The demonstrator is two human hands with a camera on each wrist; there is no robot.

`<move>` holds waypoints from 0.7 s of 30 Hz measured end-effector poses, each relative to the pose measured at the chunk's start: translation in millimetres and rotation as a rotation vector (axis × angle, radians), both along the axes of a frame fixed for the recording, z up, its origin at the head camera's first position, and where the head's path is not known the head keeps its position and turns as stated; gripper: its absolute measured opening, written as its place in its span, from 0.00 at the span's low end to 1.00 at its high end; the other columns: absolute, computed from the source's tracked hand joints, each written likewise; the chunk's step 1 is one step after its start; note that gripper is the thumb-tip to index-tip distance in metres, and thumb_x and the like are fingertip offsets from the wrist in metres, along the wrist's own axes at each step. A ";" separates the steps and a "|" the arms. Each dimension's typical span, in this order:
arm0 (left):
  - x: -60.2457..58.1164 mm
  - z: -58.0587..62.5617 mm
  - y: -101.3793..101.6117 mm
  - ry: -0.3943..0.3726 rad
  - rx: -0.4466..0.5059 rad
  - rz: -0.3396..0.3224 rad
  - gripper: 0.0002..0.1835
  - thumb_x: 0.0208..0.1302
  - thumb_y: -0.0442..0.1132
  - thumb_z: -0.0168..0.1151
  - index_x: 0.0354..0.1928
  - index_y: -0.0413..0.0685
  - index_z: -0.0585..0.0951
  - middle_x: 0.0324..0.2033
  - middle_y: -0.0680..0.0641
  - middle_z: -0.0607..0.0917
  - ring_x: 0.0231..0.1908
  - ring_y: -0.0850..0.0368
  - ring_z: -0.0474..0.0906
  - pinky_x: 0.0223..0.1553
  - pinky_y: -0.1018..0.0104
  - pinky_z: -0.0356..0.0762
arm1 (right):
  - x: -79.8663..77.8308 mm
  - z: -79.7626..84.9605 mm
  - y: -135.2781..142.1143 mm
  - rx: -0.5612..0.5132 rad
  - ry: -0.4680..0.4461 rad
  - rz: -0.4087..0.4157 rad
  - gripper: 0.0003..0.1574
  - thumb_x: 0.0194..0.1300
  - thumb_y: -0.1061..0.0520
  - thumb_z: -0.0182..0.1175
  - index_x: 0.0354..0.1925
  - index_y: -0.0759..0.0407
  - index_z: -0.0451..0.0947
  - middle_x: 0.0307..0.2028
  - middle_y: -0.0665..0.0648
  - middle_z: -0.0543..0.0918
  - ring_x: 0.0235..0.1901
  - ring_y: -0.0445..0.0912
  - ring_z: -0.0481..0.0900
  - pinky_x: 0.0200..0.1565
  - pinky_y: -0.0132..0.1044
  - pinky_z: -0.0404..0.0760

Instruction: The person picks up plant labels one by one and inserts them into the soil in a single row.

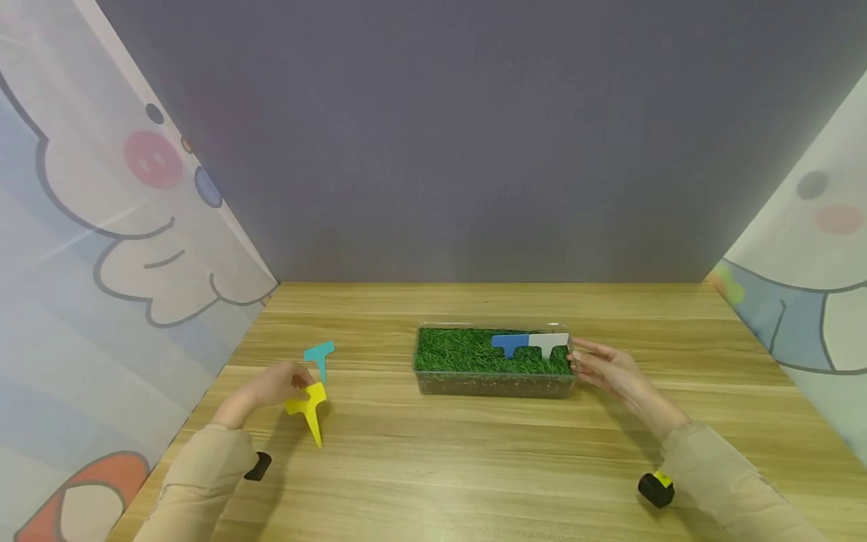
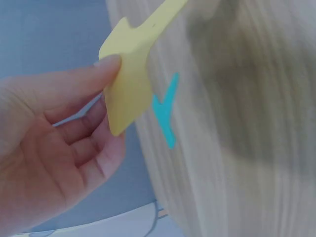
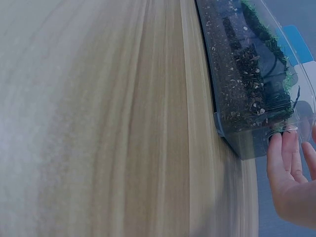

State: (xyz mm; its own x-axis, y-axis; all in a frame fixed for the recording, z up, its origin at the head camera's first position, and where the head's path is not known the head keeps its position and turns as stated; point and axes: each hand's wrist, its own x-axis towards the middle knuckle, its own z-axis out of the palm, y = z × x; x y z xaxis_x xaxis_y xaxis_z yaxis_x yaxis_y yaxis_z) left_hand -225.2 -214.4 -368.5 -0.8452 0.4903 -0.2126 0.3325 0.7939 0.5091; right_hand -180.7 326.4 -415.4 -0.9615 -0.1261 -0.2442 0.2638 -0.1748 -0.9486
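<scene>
My left hand (image 1: pixel 281 382) pinches a yellow T-shaped plant label (image 2: pixel 129 74) by its wide head, between thumb and fingers, with the pointed stem angled down in the head view. Just beyond that hand, a teal plant label (image 1: pixel 321 357) lies on the wooden table. My right hand (image 1: pixel 612 374) touches the right end of a clear plastic planter box (image 1: pixel 497 385), its fingers (image 3: pixel 277 160) fairly straight against the end wall. Dark soil (image 3: pixel 237 74) and green grass (image 1: pixel 454 348) fill the box. A blue label (image 1: pixel 510 342) and a white label (image 1: pixel 549 342) stand side by side in the grass.
The wooden table (image 1: pixel 420 474) ends at a grey panel (image 1: pixel 433 150) behind the box. Cartoon-printed sheets (image 1: pixel 81 188) flank it at left and right. A black wrist-worn device (image 1: pixel 655 491) hangs by the right sleeve, and another dark piece (image 1: pixel 258 466) shows by the left.
</scene>
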 end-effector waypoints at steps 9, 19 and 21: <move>4.2 18.0 10.0 -0.025 0.037 -0.087 0.02 0.51 0.28 0.61 0.28 0.39 0.79 0.25 0.52 0.76 0.27 0.60 0.69 0.28 0.70 0.71 | 0.1 0.0 -0.4 0.003 -0.004 -0.001 0.22 0.58 0.61 0.57 0.50 0.44 0.73 0.36 0.45 0.81 0.37 0.39 0.79 0.44 0.31 0.75; 6.8 31.6 30.1 0.075 0.027 -0.107 0.03 0.51 0.29 0.62 0.29 0.41 0.80 0.24 0.54 0.77 0.26 0.62 0.69 0.27 0.70 0.70 | 0.6 -0.3 -0.8 0.004 0.009 0.004 0.21 0.59 0.61 0.57 0.50 0.44 0.73 0.38 0.47 0.81 0.38 0.39 0.78 0.46 0.31 0.75; 6.0 33.4 33.7 0.095 0.030 -0.102 0.03 0.51 0.29 0.62 0.30 0.40 0.80 0.25 0.53 0.78 0.27 0.61 0.70 0.28 0.70 0.71 | 0.7 -0.4 -0.8 0.000 0.010 0.003 0.21 0.58 0.61 0.58 0.50 0.44 0.73 0.37 0.47 0.81 0.38 0.39 0.78 0.45 0.31 0.75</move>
State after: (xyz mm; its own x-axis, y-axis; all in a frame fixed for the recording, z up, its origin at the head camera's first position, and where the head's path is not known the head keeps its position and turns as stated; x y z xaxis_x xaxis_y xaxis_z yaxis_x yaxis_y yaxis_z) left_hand -219.3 -180.7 -335.1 -0.8061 0.5800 -0.1179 0.4591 0.7384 0.4939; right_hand -180.0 325.7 -415.8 -0.9637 -0.1285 -0.2342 0.2544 -0.1742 -0.9513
